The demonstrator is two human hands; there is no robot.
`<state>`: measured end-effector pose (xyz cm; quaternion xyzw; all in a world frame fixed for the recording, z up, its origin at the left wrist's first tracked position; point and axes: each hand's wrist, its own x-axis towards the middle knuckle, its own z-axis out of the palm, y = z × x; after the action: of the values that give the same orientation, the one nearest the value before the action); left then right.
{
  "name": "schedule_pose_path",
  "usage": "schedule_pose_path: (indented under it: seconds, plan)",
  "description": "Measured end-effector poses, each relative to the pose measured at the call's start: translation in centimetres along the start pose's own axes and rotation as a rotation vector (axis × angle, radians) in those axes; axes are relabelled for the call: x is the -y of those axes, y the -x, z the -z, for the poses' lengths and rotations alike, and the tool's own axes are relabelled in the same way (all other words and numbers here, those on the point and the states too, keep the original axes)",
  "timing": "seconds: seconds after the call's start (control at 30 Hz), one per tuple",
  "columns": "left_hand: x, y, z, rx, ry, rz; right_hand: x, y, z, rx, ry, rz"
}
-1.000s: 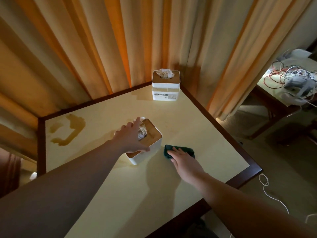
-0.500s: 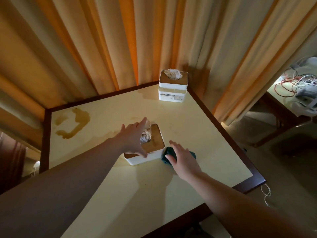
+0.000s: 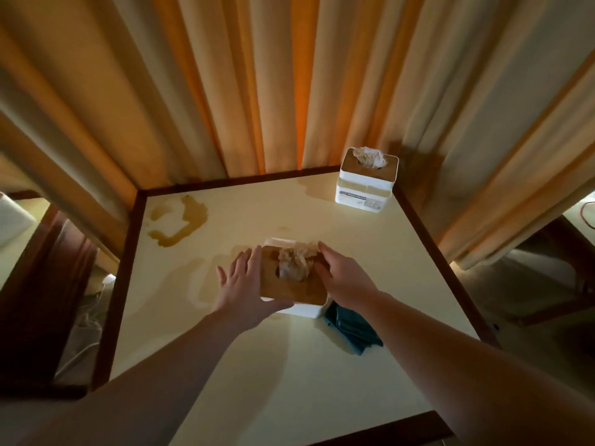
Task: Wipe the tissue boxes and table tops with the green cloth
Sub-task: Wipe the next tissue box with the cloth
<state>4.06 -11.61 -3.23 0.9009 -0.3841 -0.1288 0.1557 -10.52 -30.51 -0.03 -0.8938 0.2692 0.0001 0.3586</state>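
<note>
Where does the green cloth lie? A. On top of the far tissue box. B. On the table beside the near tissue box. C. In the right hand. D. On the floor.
B: the cloth lies on the table beside the near box, and no hand holds it.

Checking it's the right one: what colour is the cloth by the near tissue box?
Dark teal-green cloth, seen in the head view.
</note>
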Motion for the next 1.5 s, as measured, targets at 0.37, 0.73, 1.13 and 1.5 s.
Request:
schedule_pose_path:
  seconds: [0.37,0.73,1.13,1.5]
  plan:
    - [3.7,-1.9,3.2,-0.073,0.107,0.075,0.0,4.2,-2.0,-0.139,0.144,0.012]
    - [-2.4,1.5,-0.8,-0.11,0.046,0.081,3.9,-5.6,0.2,0.152,0.187,0.126]
    - [6.2,-1.2,3.9,0.008,0.153,0.025,2.2,-3.2,-0.1,0.134,0.298,0.207]
    - [3.8,1.3,1.5,-0.021,0.196,0.098,2.4,-3.7,-1.6,0.17,0.265,0.211]
